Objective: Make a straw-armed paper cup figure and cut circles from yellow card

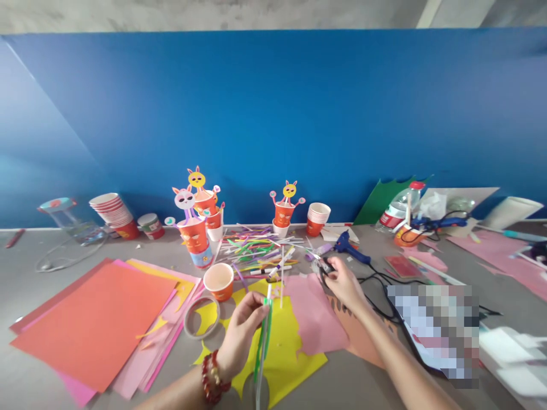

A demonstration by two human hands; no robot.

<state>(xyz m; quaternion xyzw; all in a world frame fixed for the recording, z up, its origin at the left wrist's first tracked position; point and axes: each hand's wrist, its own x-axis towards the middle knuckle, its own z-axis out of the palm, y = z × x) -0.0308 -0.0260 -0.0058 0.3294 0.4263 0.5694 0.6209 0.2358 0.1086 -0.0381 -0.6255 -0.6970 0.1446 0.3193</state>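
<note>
My left hand (243, 331), with red bead bracelets at the wrist, pinches several drinking straws (262, 347), green and whitish, upright over a cut yellow sheet (290, 356). A pair of scissors (326, 266) with dark handles is in my right hand (344, 283), its blades pointing up and to the left. Between the hands lie the yellow sheet and a pink sheet (318, 319). Just beyond is a pile of coloured straws (252, 250). A roll of tape (187, 319) and an orange paper cup (221, 291) stand left of my left hand.
Cup figures with animal faces (197, 242) (284, 215) stand at the back. Stacked paper cups (318, 219), a blue glue gun (351, 248) with black cable and a plastic bottle (393, 213) are along the wall. Orange paper (102, 324) lies left, a phone (431, 330) right.
</note>
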